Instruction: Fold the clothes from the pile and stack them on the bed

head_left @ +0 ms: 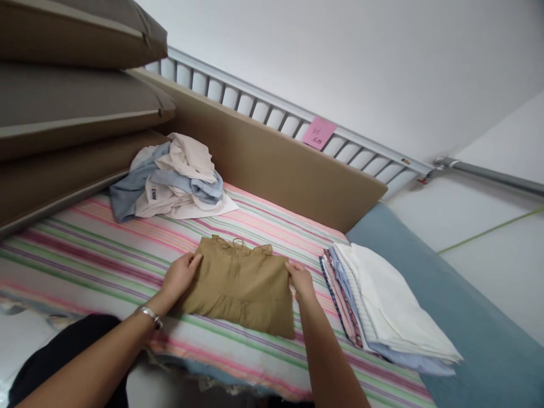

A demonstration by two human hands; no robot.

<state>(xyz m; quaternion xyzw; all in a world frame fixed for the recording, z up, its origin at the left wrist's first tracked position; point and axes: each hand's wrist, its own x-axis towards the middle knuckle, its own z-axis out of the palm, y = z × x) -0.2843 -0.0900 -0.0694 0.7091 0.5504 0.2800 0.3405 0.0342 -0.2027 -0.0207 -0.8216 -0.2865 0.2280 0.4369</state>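
An olive-brown blouse (pixel 242 286) with a ruffled, tied neckline lies folded on the striped sheet (pixel 127 272). Its neckline faces away from me. My left hand (pixel 182 276) pinches the upper left corner of the blouse between thumb and fingers. On the opposite side, my right hand (pixel 301 279) grips the upper right corner in the same way. The cloth between the two hands is spread fairly flat, with a few gathers near the lower middle.
A neat stack of folded clothes (pixel 386 300), white on top, sits at the right. Crumpled blue and cream clothes (pixel 178 178) lie at the back left, beside stacked brown cushions (pixel 80 96). A tan board (pixel 272 158) and a radiator (pixel 250 105) with a pink note (pixel 318 133) border the back.
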